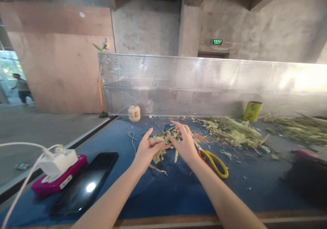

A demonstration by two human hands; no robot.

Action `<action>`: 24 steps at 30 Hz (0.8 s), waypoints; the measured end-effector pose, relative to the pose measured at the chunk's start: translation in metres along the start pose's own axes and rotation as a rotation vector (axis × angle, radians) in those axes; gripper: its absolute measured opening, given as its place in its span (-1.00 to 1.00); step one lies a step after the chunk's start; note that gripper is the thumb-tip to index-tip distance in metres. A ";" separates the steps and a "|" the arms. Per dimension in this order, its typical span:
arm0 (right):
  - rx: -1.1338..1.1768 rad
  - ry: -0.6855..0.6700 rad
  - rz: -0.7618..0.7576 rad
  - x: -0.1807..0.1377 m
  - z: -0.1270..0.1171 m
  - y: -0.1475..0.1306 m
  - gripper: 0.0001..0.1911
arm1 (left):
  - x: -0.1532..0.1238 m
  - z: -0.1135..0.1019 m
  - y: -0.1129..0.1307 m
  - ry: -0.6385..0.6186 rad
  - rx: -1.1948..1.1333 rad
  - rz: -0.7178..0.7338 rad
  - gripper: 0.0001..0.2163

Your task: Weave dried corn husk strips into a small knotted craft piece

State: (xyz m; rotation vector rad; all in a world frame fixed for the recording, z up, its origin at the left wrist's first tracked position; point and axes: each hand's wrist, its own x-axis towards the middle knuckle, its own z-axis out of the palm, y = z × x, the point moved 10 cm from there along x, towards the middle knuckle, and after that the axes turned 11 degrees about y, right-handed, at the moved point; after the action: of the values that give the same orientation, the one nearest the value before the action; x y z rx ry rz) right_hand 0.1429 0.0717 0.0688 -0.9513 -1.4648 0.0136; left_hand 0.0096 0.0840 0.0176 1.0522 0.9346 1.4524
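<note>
Pale green dried plant strips [159,154] lie bunched between my two hands, above the blue tabletop [163,195]. My left hand [145,150] is closed on the bunch, its thumb lying over the strips and other fingers underneath. Curved over the right side of the bunch, my right hand [187,144] has its fingers apart, with the thumb touching the strips. Scissors [217,164] with yellow-wrapped handles lie just right of my right hand, partly hidden by the wrist. A loose string [133,140] curls on the table left of the bunch.
Plant piles [235,132] spread at right, near a yellow-green can [252,111]. A cream twine ball [134,113] stands by the perforated metal screen [163,86]. At left are a black phone [87,181] and a pink power strip [51,186] with cables. A person [21,87] is far left.
</note>
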 end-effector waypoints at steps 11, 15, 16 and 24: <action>-0.266 -0.233 -0.548 -0.028 0.021 -0.056 -0.77 | 0.006 -0.016 -0.001 0.160 -0.221 -0.041 -0.57; -0.253 -0.223 -0.549 -0.028 0.023 -0.055 -0.84 | 0.005 -0.013 -0.001 0.135 -0.192 -0.029 -0.49; -0.238 -0.225 -0.541 -0.028 0.023 -0.054 -0.85 | 0.005 -0.013 0.000 0.132 -0.187 -0.024 -0.46; 0.023 -0.175 -0.282 -0.013 0.014 -0.034 -0.89 | 0.007 -0.020 0.010 0.175 -0.210 0.067 -0.30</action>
State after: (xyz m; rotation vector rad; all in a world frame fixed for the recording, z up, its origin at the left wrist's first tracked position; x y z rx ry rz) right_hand 0.1110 0.0505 0.0743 -0.7329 -1.7470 -0.0945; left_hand -0.0125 0.0900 0.0216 0.8183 0.8539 1.6796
